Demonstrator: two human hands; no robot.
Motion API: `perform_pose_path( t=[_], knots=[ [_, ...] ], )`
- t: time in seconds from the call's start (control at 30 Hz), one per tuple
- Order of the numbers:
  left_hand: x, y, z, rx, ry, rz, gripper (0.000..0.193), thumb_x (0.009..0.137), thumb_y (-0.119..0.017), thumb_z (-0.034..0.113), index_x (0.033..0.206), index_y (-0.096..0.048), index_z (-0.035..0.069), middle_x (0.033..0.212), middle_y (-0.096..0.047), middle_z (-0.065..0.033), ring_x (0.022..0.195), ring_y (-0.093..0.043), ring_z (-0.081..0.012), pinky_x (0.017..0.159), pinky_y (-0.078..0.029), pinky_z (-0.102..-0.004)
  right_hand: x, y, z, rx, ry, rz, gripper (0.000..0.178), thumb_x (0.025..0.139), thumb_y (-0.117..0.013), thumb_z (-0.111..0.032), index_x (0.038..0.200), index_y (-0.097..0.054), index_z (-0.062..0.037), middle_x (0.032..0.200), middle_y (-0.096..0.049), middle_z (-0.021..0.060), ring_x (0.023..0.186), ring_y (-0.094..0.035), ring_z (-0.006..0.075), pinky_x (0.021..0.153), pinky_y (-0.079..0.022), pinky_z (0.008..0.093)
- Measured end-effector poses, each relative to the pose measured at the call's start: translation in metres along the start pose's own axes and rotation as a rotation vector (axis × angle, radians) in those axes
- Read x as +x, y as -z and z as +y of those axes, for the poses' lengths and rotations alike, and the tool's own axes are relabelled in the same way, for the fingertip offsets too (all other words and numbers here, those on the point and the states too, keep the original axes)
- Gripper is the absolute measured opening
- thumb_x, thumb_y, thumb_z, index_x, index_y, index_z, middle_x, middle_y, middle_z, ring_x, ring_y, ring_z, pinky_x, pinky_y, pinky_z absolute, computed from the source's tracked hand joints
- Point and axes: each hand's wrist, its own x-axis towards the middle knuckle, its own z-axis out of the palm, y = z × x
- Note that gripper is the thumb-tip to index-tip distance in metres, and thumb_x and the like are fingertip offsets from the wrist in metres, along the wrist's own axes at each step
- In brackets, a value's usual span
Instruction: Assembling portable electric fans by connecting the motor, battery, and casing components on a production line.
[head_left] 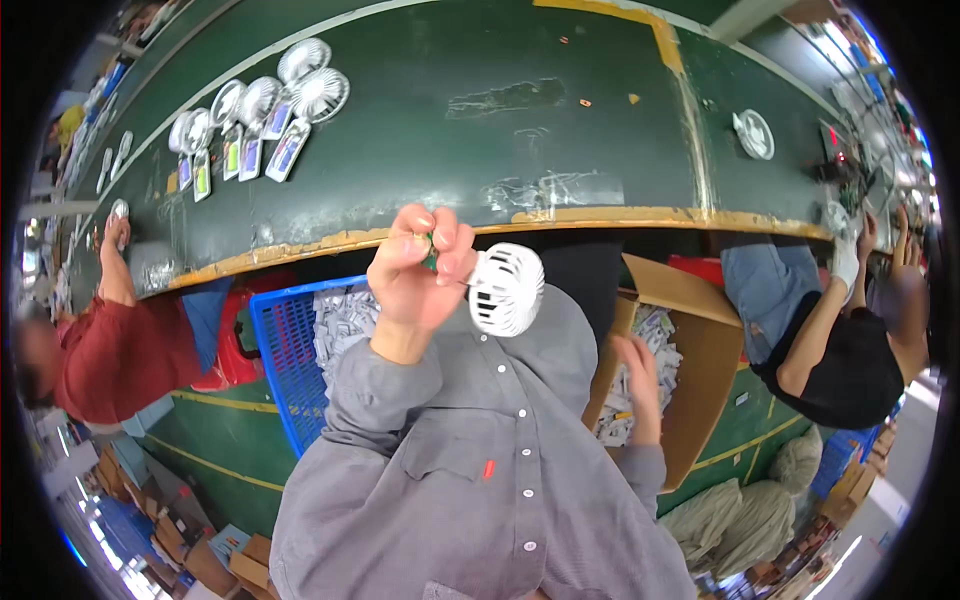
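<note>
two hands at work: left hand [420, 270] raised, fingers pinched on a small green part beside the white fan head [507, 289]; right hand [637, 372] dips, fingers hidden, into the cardboard box [700, 350], seemingly fetching another piece.

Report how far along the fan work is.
Done: a row of white fans with cards lies on the green belt. In hand: the left hand holds a fan up; the right hand reaches into the cardboard box. Left: packets fill the box and blue crate.
</note>
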Motion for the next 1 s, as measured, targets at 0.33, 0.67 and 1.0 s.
perform_pose_path(
  t=[0.33,0.67,1.0],
  knots=[
    [0.032,-0.011,-0.041,-0.196,-0.018,0.206,0.017,0.083,-0.054,0.008,0.097,-0.064,0.007,0.089,-0.057,-0.0054,0.071,-0.047,-0.0147,0.061,-0.044,-0.0235,0.001,-0.120,-0.164,1.378,0.010,-0.594,0.051,0.105,-0.040,-0.036,0.142,-0.044,-0.0018,0.141,-0.054,0.0131,0.129,-0.053,0.0283,0.106,-0.045,0.0456],
    [0.050,0.026,-0.047,2.061,-0.098,-0.380,0.036,0.087,-0.061,0.004,0.123,-0.061,0.003,0.133,-0.057,-0.0158,0.127,-0.051,-0.0365,0.107,-0.042,-0.0457,0.014,-0.053,-0.207,1.139,0.437,-0.161,0.044,0.104,-0.044,-0.023,0.143,-0.040,-0.0032,0.144,-0.049,0.0150,0.131,-0.051,0.0301,0.111,-0.040,0.0489],
    [0.120,0.049,-0.087,2.294,0.051,-1.214,0.076,0.095,-0.050,0.052,0.147,-0.036,-0.002,0.157,-0.032,-0.0157,0.149,-0.024,-0.0287,0.122,-0.014,-0.0482,0.079,-0.009,-0.209,0.772,0.632,0.228,0.023,0.100,-0.054,-0.011,0.121,-0.051,-0.0008,0.120,-0.062,0.0120,0.110,-0.061,0.0209,0.099,-0.048,0.0375]
  ],
)
